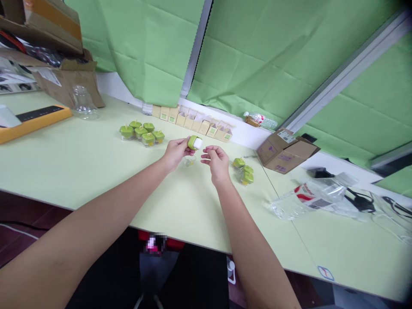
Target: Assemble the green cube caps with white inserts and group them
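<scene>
My left hand is closed around a green lid, which is tilted so that its white inner side faces right. Just to the right of the lid hovers my right hand, fingers loosely bent and apart, with nothing visible in them. Beneath the hands, a small clear container stands on the table. Several clear containers with green lids are grouped left of my left hand. A smaller group of the same green-lidded containers sits to the right of my right hand.
Small cardboard boxes line the table's back edge. A plastic bottle lies behind them. To the right are a cardboard carton and a large clear bottle; at left, a glass jar and a yellow-edged device.
</scene>
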